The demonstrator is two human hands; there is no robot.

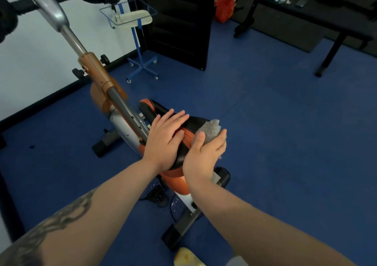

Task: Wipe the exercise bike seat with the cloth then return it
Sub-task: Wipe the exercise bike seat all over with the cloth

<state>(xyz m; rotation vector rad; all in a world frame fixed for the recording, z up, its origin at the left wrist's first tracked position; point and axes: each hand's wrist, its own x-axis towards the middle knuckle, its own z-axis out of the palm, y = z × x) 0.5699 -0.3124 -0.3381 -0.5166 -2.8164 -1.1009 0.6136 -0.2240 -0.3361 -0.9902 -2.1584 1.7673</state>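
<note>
The exercise bike seat, black with orange trim, sits behind the bike's slanted orange and grey post. The left hand lies flat on top of the seat, fingers extended and spread, gripping nothing. The right hand is closed around a bunched grey cloth, pressed against the seat's right side; the cloth protrudes above the fingers. The left forearm bears a dark tattoo. Beyond the seat, a blue wheeled stand stands on the blue floor near the white wall.
</note>
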